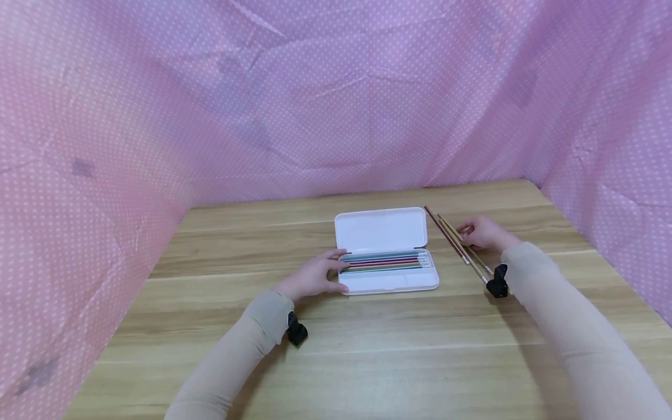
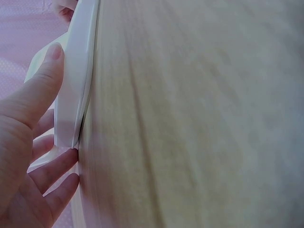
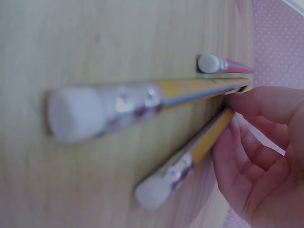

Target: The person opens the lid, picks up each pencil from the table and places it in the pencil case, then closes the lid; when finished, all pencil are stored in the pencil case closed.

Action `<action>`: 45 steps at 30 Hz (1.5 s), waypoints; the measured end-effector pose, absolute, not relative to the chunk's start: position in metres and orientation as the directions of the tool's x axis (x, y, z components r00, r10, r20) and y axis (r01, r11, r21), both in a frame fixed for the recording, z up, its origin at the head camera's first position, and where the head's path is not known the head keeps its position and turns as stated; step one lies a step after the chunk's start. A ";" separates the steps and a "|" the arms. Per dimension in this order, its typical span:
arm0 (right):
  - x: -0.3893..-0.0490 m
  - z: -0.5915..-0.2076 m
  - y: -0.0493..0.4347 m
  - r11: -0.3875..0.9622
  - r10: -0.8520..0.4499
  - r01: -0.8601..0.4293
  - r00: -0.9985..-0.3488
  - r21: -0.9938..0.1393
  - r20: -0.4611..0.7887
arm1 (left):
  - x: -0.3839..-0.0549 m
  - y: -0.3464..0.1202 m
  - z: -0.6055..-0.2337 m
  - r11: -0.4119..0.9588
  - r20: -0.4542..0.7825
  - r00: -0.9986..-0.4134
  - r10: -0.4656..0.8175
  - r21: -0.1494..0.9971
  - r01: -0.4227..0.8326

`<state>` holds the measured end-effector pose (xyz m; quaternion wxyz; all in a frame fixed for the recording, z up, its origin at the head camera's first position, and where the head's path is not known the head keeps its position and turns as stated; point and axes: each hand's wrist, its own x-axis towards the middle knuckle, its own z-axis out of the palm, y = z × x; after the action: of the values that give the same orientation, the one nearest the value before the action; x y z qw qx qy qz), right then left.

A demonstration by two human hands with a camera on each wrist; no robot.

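A white pencil case [image 1: 367,284] lies with its lid [image 1: 381,229] folded back, and several colored pencils [image 1: 385,261] sit side by side in its upper part. My left hand [image 1: 312,277] holds the case's left end, thumb along the front wall and fingers spread around the end, as the left wrist view shows. To the right of the case, my right hand [image 1: 485,232] pinches a yellow pencil [image 3: 211,135] between thumb and fingers, its white eraser end toward me. Beside it lie another yellow pencil [image 3: 199,91] and a red pencil [image 3: 235,67].
The wooden table [image 1: 367,356] carries everything. Pink dotted cloth [image 1: 336,116] hangs behind it and on both sides. A small black camera sits on each wrist, the left [image 1: 297,331] and the right [image 1: 497,283].
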<state>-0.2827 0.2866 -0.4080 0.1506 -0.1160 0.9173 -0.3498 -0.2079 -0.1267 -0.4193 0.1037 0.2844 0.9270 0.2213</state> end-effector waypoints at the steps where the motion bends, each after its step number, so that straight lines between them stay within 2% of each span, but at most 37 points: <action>1: -0.282 -0.407 0.287 0.728 -0.321 -0.106 -0.926 -0.677 -0.200 | -0.208 -0.127 -0.419 0.739 -0.063 -0.816 0.574 0.469 0.484; 10: -0.279 -0.409 0.295 0.670 -0.334 -0.071 -0.918 -0.739 -0.215 | -0.207 -0.126 -0.417 0.741 -0.076 -0.818 0.569 0.478 0.471; 16: -0.276 -0.409 0.302 0.669 -0.326 -0.082 -0.926 -0.739 -0.193 | -0.208 -0.127 -0.418 0.747 -0.082 -0.822 0.564 0.474 0.466; 24: -0.269 -0.407 0.302 0.645 -0.276 -0.008 -0.935 -0.765 -0.223 | -0.207 -0.127 -0.415 0.750 -0.095 -0.820 0.565 0.474 0.461; 30: -0.265 -0.406 0.299 0.615 -0.277 -0.005 -0.938 -0.788 -0.210 | -0.206 -0.126 -0.413 0.756 -0.108 -0.822 0.560 0.474 0.452; 34: -0.261 -0.404 0.295 0.613 -0.276 -0.018 -0.942 -0.790 -0.193 | -0.207 -0.126 -0.413 0.758 -0.107 -0.823 0.557 0.470 0.452; 41: -0.254 -0.397 0.287 0.681 -0.295 -0.138 -0.950 -0.719 -0.098 | -0.207 -0.126 -0.414 0.756 -0.095 -0.822 0.562 0.462 0.463; 45: -0.250 -0.393 0.283 0.685 -0.306 -0.159 -0.948 -0.711 -0.084 | -0.207 -0.127 -0.415 0.756 -0.095 -0.822 0.562 0.462 0.464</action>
<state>-0.2499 0.2825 -0.3934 0.0984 -0.1274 0.9125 -0.3760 -0.2071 -0.1272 -0.4152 0.1148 0.2758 0.9300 0.2141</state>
